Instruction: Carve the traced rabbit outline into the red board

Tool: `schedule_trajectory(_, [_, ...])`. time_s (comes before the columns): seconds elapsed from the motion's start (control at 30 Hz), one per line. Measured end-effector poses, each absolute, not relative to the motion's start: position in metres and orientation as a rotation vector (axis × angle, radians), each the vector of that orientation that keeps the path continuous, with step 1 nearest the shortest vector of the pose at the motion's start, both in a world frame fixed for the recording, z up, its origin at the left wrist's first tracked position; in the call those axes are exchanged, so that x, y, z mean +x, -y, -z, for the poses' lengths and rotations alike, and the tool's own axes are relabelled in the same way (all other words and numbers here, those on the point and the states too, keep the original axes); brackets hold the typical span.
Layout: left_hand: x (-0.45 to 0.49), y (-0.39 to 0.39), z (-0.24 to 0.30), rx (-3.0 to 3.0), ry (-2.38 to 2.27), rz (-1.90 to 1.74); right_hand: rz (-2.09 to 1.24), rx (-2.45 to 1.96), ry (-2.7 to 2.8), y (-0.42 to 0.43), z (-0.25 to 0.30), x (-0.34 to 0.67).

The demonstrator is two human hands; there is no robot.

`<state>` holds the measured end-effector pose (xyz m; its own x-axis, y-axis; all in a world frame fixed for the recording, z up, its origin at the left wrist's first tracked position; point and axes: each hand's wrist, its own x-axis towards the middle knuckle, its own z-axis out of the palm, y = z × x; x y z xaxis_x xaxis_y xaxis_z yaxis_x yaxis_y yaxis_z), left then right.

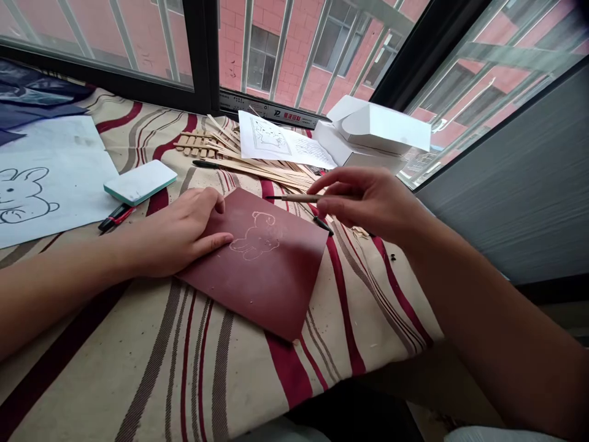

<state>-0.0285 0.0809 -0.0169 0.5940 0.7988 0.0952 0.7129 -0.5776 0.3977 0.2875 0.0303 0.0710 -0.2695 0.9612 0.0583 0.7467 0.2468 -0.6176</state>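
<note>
Here, left hand [184, 236] on maroon board [271, 288]; thin tool [299, 198] in right hand [370, 199]

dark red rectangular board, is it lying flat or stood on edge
Lying flat: the board rests on the striped beige cloth with its broad, rabbit-outlined face up, the left hand over one side.

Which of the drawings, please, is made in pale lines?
The rabbit on the maroon board that the left hand touches; the far-left sheet and back sheet carry dark lines instead.
</note>
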Motion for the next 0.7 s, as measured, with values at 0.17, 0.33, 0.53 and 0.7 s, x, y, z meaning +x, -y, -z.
schedule_trajectory(0.17, [-0.032,-0.090,0.019,2.495,-1.182,-0.369,-0.831,-1.387,1.951,-0.060,-0.078,0.289])
schedule_trajectory(0.33, [-0.031,-0.090,0.019,2.475,-1.201,-0.385,-1.055,-1.022,1.669,-0.082,-0.066,0.279])
schedule_trajectory(0.53, [-0.029,-0.089,0.021,2.499,-1.219,-0.403,-1.282,-0.850,1.500,-0.077,-0.043,0.243])
schedule_trajectory(0.7, [-0.029,-0.090,0.020,2.521,-1.204,-0.415,-1.346,-0.789,1.418,-0.069,-0.023,0.224])
